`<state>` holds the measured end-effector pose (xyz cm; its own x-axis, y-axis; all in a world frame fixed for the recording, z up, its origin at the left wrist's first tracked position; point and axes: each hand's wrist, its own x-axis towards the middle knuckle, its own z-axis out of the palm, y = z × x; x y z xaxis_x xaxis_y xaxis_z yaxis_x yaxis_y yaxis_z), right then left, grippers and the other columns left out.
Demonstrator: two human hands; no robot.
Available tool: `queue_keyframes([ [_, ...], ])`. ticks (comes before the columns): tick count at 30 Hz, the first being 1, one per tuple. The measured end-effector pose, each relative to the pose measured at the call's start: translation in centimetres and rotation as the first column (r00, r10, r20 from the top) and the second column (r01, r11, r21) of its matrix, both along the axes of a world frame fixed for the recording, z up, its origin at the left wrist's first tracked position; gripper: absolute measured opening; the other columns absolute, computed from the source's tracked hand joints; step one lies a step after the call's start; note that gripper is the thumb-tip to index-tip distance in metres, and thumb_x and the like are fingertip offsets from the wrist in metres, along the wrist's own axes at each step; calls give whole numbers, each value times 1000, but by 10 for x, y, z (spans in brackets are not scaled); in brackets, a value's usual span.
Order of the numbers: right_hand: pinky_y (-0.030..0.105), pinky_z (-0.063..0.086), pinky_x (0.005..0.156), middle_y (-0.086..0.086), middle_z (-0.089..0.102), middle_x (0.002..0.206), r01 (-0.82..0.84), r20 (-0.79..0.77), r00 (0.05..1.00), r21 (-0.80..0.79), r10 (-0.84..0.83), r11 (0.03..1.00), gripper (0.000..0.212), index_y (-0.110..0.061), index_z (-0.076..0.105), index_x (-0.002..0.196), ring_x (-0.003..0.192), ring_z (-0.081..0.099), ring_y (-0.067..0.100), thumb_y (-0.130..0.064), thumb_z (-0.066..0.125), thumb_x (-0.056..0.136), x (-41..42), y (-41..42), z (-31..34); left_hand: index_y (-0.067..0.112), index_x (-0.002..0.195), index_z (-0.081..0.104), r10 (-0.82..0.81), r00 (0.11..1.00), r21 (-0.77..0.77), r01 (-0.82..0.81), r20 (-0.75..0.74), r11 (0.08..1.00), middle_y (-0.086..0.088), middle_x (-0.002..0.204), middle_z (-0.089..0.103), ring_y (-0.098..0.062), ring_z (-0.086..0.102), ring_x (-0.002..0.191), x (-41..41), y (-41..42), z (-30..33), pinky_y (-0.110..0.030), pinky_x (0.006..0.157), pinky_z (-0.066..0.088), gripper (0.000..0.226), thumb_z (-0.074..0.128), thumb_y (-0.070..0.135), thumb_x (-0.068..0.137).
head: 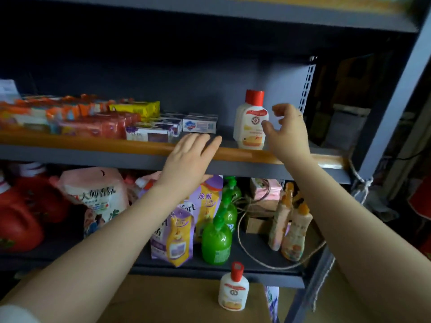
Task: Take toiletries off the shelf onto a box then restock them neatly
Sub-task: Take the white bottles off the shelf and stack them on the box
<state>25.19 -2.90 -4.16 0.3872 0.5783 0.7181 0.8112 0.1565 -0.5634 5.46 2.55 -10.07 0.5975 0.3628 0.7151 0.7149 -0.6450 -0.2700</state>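
A white lotion bottle with a red cap (250, 122) stands upright on the upper shelf (116, 148) near its right end. My right hand (288, 134) hovers just right of it, fingers loosely curled and thumb near the label, holding nothing. Flat over the shelf's wooden front lip lies my left hand (189, 159), fingers straight. A second identical bottle (233, 287) stands on the cardboard box (163, 299) below. Soap boxes (199, 124) and wrapped soap bars (93, 120) fill the shelf's left part.
The lower shelf holds red detergent jugs (16, 220), refill pouches (177, 234), green spray bottles (218, 236) and orange-capped bottles (293, 229). A twine cord (242, 241) loops across it. A grey upright post (391, 96) stands on the right.
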Motion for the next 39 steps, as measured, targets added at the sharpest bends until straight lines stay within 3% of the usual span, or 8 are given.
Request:
queue_keyframes([
  [10, 42, 51, 89, 9, 60, 117, -159, -326, 942, -211, 84, 964, 47, -10, 49, 120, 104, 60, 27, -23, 71, 81, 5, 38, 19, 7, 126, 52, -66, 997, 10, 66, 40, 998, -13, 113, 59, -30, 51, 107, -2, 11, -3, -43, 91, 46, 93, 84, 49, 50],
  [15, 41, 52, 86, 8, 66, 102, -256, -228, 951, -197, 210, 946, 36, -11, 58, 110, 94, 64, 25, -18, 73, 78, -1, 31, 18, 9, 128, 51, -122, 990, -118, 130, 72, 984, -10, 121, 57, -28, 49, 113, -6, 6, 4, -38, 97, 41, 77, 44, 64, 76],
  [19, 28, 51, 72, -1, 66, 84, -567, -324, 750, 134, 577, 813, 21, -19, 59, 93, 79, 62, 14, -16, 73, 77, -7, 2, 11, 11, 134, 44, -224, 919, -231, 306, 324, 924, -6, 135, 48, -22, 41, 126, -7, -9, 14, -32, 102, 31, 67, 55, 52, 83],
  [23, 42, 51, 81, 6, 66, 93, -778, -434, 435, 260, 789, 572, 69, -6, 57, 107, 89, 63, 23, -42, 85, 55, -14, -12, -10, 14, 127, 47, -312, 723, -158, 502, 617, 850, 6, 120, 51, -4, 45, 111, -4, -32, 22, -14, 92, 35, 60, 63, 43, 78],
  [26, 30, 52, 73, 2, 68, 82, -838, -495, 265, 307, 827, 452, 67, -5, 57, 101, 78, 63, 16, -39, 87, 52, -21, -15, -28, 8, 110, 57, -370, 697, -60, 509, 614, 858, 7, 104, 54, -7, 50, 95, -4, -42, 20, -9, 80, 35, 46, 59, 39, 77],
  [32, 28, 54, 71, 1, 68, 91, -810, -547, 296, 290, 783, 509, 61, -13, 59, 106, 85, 63, 17, -36, 86, 57, -32, -28, -41, 8, 101, 60, -348, 745, -82, 473, 569, 877, 3, 95, 59, -6, 51, 86, -12, -36, 1, -10, 76, 36, 34, 66, 31, 76],
  [35, 45, 56, 77, 0, 69, 88, -748, -495, 519, 131, 697, 650, 36, -16, 60, 101, 88, 65, 21, -28, 76, 71, -38, -37, -38, 24, 96, 58, -195, 562, -367, 726, 804, 581, 14, 92, 66, 2, 60, 82, -11, -37, -9, -10, 73, 44, 28, 73, 22, 73],
  [39, 16, 50, 72, -3, 64, 97, -789, -379, 546, 67, 747, 611, 18, -18, 57, 105, 88, 63, 1, -22, 46, 91, -50, -54, -32, 16, 96, 65, 177, 250, -258, 966, 952, 25, 4, 87, 73, -9, 68, 81, -10, -37, -32, -24, 69, 53, 54, 84, 42, 53],
])
